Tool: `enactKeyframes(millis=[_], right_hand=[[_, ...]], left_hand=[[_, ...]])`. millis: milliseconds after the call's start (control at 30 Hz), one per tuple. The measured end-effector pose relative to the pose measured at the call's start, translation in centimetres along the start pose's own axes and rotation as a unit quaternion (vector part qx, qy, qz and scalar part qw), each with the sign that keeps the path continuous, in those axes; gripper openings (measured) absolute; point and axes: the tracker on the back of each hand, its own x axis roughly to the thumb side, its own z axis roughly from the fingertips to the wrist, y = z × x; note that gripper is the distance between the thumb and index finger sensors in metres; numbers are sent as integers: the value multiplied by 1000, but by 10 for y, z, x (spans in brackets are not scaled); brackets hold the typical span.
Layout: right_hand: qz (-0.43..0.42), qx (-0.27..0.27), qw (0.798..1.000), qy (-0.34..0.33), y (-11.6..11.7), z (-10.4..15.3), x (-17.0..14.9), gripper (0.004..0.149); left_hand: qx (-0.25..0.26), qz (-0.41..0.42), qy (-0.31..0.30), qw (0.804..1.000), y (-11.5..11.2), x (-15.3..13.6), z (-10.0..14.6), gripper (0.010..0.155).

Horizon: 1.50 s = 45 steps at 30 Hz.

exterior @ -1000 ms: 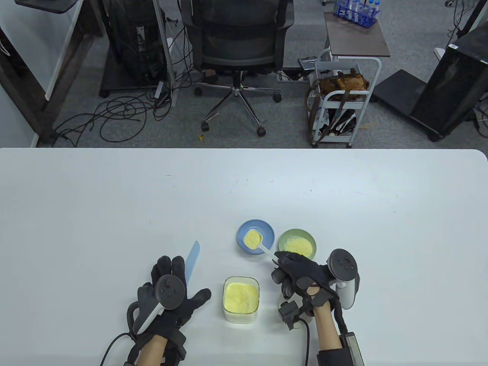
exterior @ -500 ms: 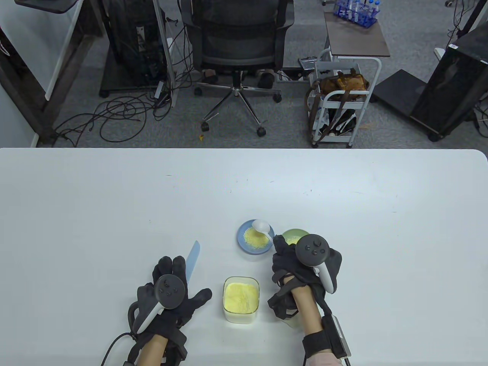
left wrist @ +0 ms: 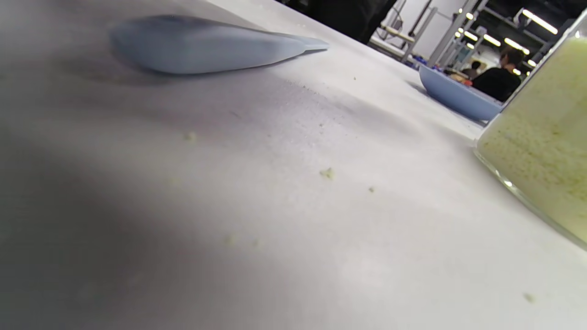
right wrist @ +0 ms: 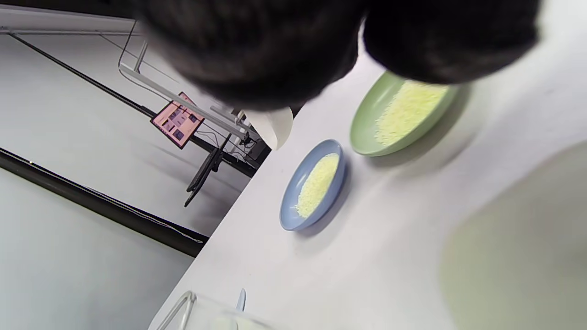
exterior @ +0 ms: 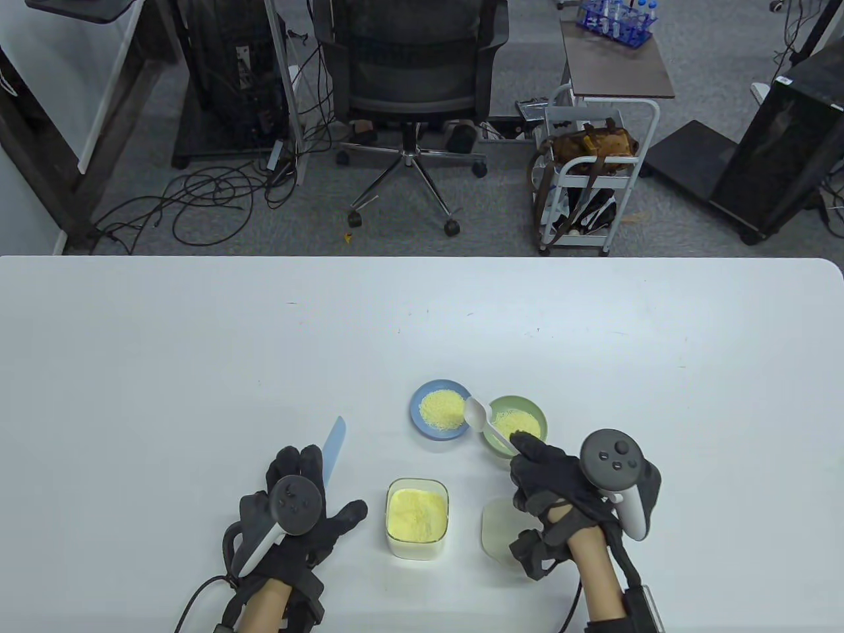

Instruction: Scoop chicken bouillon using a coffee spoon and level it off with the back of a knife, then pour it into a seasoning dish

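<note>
**Spoon held over the dishes, empty**

My right hand (exterior: 560, 484) pinches the coffee spoon (exterior: 484, 425) handle; bowl empty, pointing to 11 o'clock between blue dish (exterior: 440, 409) and green dish (exterior: 517, 425). My left hand (exterior: 297, 521) lies flat, fingers spread, on the knife (exterior: 333, 448). Both dishes hold yellow bouillon.

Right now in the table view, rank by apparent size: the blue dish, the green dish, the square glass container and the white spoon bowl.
1. Square glass container
2. Green dish and blue dish: alike, unranked
3. White spoon bowl
</note>
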Motion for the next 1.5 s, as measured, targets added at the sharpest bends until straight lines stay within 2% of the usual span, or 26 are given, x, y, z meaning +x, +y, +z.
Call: enactKeyframes(millis=[100, 200, 333, 467, 600, 767, 867, 1133, 1400, 1500], right_hand=[[-4, 39, 999, 2, -13, 15, -15, 43], [-18, 58, 998, 1, -19, 25, -24, 42], [-33, 82, 996, -5, -22, 33, -36, 41], [-58, 94, 994, -16, -21, 39, -45, 41], [-70, 88, 993, -32, -23, 42, -44, 42], [-85, 94, 989, -71, -21, 43, -25, 42], [-80, 106, 986, -101, -13, 40, -8, 42], [19, 141, 981, -135, 14, 21, 33, 40], [99, 149, 976, -122, 42, 4, 48, 38], [151, 161, 968, -120, 53, 1, 57, 38]], left_hand=[[77, 41, -4, 996, 8, 4, 6, 106], [93, 96, -45, 990, 11, 11, 10, 105], [82, 130, -133, 979, 10, 28, 16, 108], [10, 145, -209, 967, -2, 50, 17, 112], [-6, 109, -208, 972, -10, 64, 16, 113], [-23, 53, -210, 976, -16, 64, 14, 109], [-38, 81, -211, 973, -18, 64, 12, 109], [-50, 86, -212, 972, -19, 62, 10, 109], [-50, 82, -210, 973, -18, 62, 10, 109], [-50, 82, -210, 973, -18, 62, 10, 109]])
